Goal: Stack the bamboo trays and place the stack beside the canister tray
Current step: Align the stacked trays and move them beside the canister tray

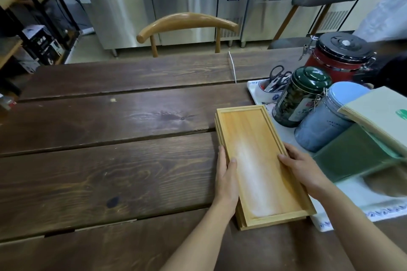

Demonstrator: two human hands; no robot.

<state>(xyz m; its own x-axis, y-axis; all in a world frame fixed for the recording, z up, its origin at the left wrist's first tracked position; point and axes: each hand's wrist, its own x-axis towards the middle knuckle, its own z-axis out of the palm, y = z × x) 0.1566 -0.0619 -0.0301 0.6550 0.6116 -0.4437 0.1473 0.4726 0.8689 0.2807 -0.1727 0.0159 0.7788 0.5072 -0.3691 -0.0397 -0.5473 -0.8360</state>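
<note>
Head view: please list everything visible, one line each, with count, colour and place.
bamboo trays: one stack, at least two, light wood, table's right, held.
canister tray: one, white, right edge.
canisters: three; green, grey-blue, red, at the canister tray's far end.
scissors: one pair, black, in cup.
paper pad: one, beige, far right.
table: one, dark wood.
chair: one, tan, behind table.
steel cabinets: several, background.
left hand: stack's left edge.
right hand: stack's right edge.

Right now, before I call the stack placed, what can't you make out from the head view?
- Bamboo tray stack: tray count unclear; the top tray covers the rest.
- Stack's right edge against the canister tray: touching or apart, hidden by the right hand.
- Left hand: fingers hidden behind the stack's side.
</note>
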